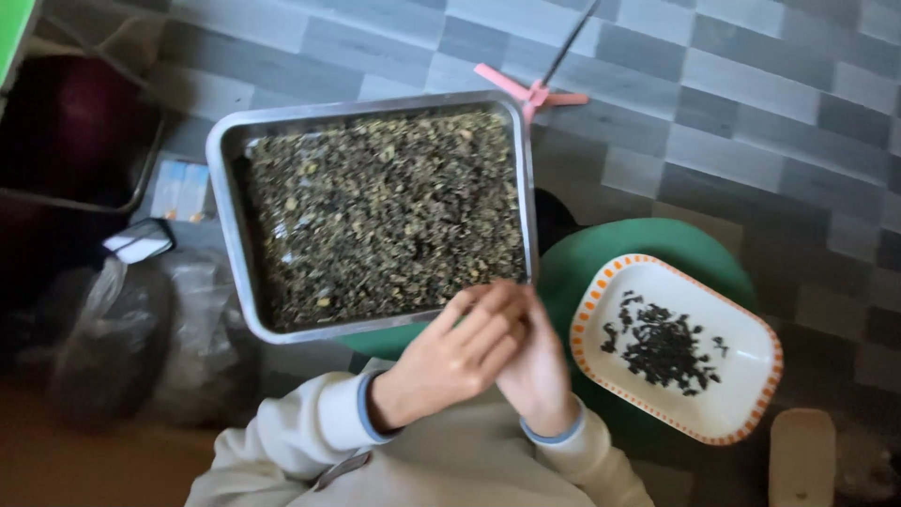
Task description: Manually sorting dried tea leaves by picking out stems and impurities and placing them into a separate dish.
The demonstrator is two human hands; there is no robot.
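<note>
A large metal tray (225,188) filled with small greenish-brown dried bits lies in front of me. My left hand (450,357) and my right hand (537,371) are pressed together at the tray's near right corner, fingers overlapping. Whether anything sits between the fingers is hidden. To the right, a white rectangular dish with an orange patterned rim (741,413) holds a small pile of dark pieces (664,347). The dish rests on a round green surface (582,263).
Clear plastic bags (141,338) lie at the left on the floor. A dark container (66,131) stands at the far left. A pink stand with a thin rod (535,89) sits behind the tray on the grey tiled floor. A pale wooden object (801,455) lies at the bottom right.
</note>
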